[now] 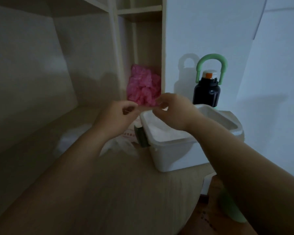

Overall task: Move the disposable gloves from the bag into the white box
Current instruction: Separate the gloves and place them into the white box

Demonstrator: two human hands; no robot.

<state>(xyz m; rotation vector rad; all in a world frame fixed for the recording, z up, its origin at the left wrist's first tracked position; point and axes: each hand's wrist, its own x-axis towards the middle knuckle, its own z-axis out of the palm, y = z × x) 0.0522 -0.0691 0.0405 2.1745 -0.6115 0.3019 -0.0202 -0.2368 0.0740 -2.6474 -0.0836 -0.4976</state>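
My left hand [116, 117] and my right hand [172, 110] are raised side by side above the desk, each pinching one end of a thin clear glove [147, 108] stretched between them. Just below and to the right stands the open white box [170, 150], with pale crumpled material inside. A clear plastic bag [119, 143] with red print lies on the desk under my left wrist, partly hidden by it.
A pink crumpled plastic bundle [143, 85] sits in a narrow shelf slot behind my hands. A dark bottle [207, 92] with a green loop handle stands behind the box against the white wall. The rounded wooden desk edge [193, 209] curves at lower right.
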